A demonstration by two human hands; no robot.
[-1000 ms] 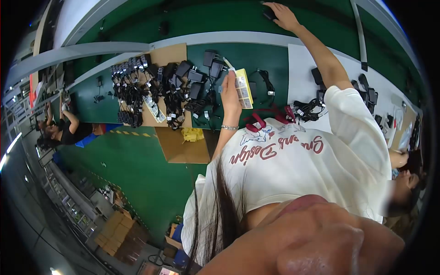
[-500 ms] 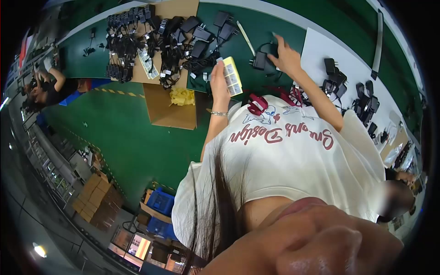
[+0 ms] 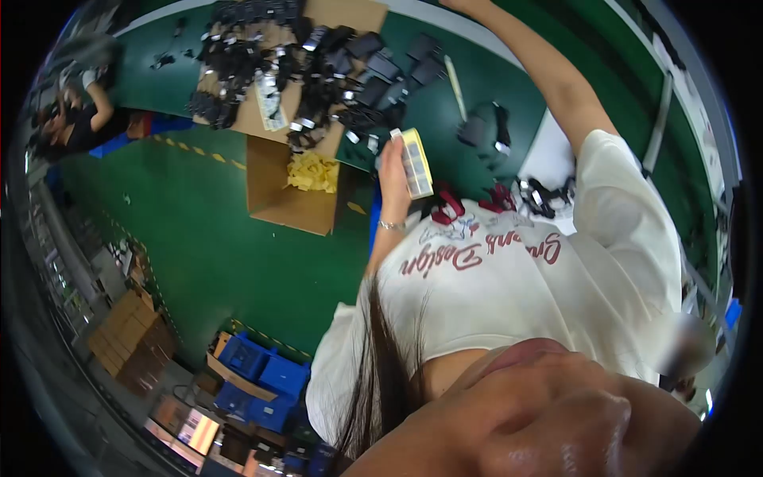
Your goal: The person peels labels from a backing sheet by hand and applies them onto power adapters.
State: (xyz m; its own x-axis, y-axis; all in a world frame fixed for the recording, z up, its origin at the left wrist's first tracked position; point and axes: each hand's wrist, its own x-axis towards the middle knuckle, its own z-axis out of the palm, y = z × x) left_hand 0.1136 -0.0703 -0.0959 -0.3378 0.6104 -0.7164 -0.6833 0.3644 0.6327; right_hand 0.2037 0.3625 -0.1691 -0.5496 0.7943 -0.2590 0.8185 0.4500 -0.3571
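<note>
My left hand [image 3: 393,176] is closed on a label sheet [image 3: 417,165] with yellow backing and rows of pale stickers, held just above the near edge of the green table. At the top edge of the view, only a sliver of my right hand [image 3: 456,3] shows, its fingers cut off; the right arm stretches far across the table. Between the hands, a black power adapter [image 3: 471,131] lies on the green surface, its bundled cable [image 3: 501,127] beside it. A pale, thin stick [image 3: 455,89] lies just beyond the adapter.
Many black adapters [image 3: 373,67] and cables crowd the cardboard [image 3: 318,131] at left, with another label sheet [image 3: 270,99] among them. Below the table edge, an open carton [image 3: 274,207] holds crumpled yellow paper [image 3: 312,172]. Another person [image 3: 99,119] works at far left.
My right hand has left the adapter and moved up and away to the top edge. The left hand still holds the label sheet. The view has shifted slightly.
</note>
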